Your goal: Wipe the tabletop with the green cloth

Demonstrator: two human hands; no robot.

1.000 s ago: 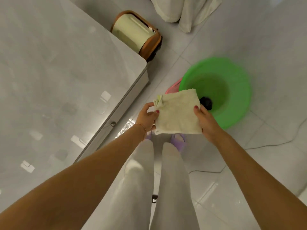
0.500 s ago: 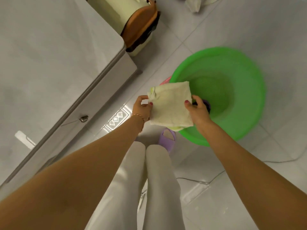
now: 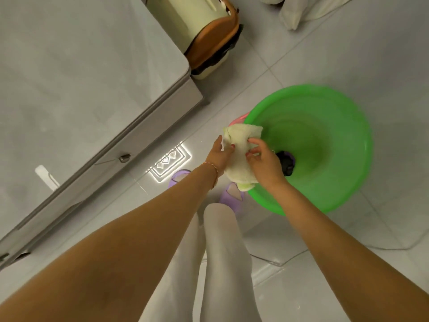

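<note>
Soft nubby terry cloth (image 3: 241,156), glossy smooth plastic basin (image 3: 329,201), polished tabletop (image 3: 69,77) perhaps stone, shiny floor tiles (image 3: 383,54)

Quick head count from where I'm standing

Two hands (image 3: 217,156) (image 3: 264,163), one pale green cloth (image 3: 241,154), one green basin (image 3: 343,182), two purple slippers (image 3: 177,178) (image 3: 232,197), one bin (image 3: 209,43), one bench (image 3: 81,77).

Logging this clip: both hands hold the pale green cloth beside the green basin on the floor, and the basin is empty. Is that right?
Not quite. In the head view, both hands, left and right, do hold the pale green cloth at the near rim of the green basin, but the basin is not empty: a dark object lies at its bottom.
</note>
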